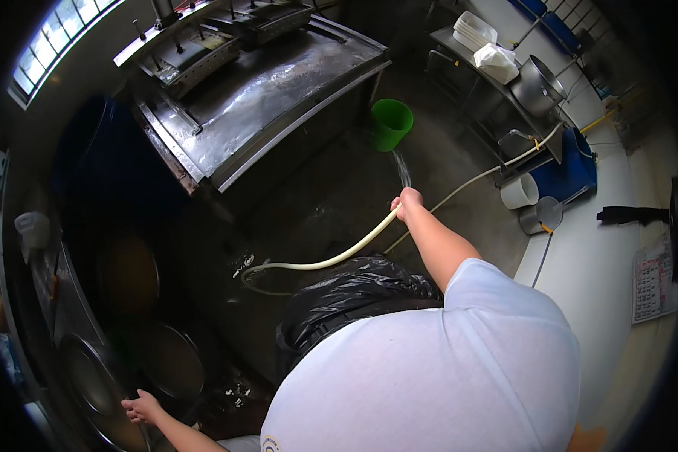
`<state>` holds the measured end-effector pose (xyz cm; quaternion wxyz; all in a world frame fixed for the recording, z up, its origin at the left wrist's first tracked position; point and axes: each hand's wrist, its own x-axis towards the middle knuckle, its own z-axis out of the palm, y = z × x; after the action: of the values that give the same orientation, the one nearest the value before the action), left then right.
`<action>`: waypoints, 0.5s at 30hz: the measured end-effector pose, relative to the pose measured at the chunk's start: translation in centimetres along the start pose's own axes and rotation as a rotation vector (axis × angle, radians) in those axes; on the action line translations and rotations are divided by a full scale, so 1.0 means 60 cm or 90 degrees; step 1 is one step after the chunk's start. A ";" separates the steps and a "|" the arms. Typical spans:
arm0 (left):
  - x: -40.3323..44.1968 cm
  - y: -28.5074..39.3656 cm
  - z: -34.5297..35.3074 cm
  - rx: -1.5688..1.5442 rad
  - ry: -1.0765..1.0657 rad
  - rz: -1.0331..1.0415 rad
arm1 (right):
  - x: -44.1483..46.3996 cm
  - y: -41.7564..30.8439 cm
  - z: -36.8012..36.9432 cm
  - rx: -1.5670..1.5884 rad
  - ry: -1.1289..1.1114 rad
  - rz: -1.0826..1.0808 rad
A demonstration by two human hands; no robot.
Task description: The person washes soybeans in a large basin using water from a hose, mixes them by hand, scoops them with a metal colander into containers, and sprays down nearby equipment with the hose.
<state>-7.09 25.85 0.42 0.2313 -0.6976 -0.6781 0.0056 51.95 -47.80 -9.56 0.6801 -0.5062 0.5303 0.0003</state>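
Cream hose (309,265), gripped in your right hand (407,204), streams water (402,169) toward the green bucket (391,128), work evidently unfinished; your left hand (142,408), loosely spread, seems empty.

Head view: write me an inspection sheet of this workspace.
Surface: metal table bears shiny, wet-looking patches; floor is dark, wet-looking in spots.
Job's things: pale hose, water streaming toward a green bucket; whether it lands inside is unclear.
Clutter: pot, white bag and tubs on the side table.
Grip: right hand shut on the hose; left hand, fingers loosely spread, beside a round container.
Cables: hose loops across floor; others hard to tell.
Surroundings: barred window, wall calendar.
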 end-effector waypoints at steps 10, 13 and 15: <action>0.012 0.019 0.001 -0.010 -0.087 -0.073 | 0.001 -0.062 -0.055 0.091 0.055 0.063; -0.009 0.027 -0.032 -0.208 -0.127 -0.131 | 0.019 -0.079 -0.076 0.122 0.103 0.052; -0.049 0.054 -0.028 -0.185 -0.032 -0.112 | 0.036 -0.094 -0.097 0.137 0.141 0.058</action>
<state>-3.75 22.60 -0.07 0.1107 -0.6612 -0.7358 -0.0951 51.71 -55.73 -6.78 0.6670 -0.4029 0.6215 -0.0810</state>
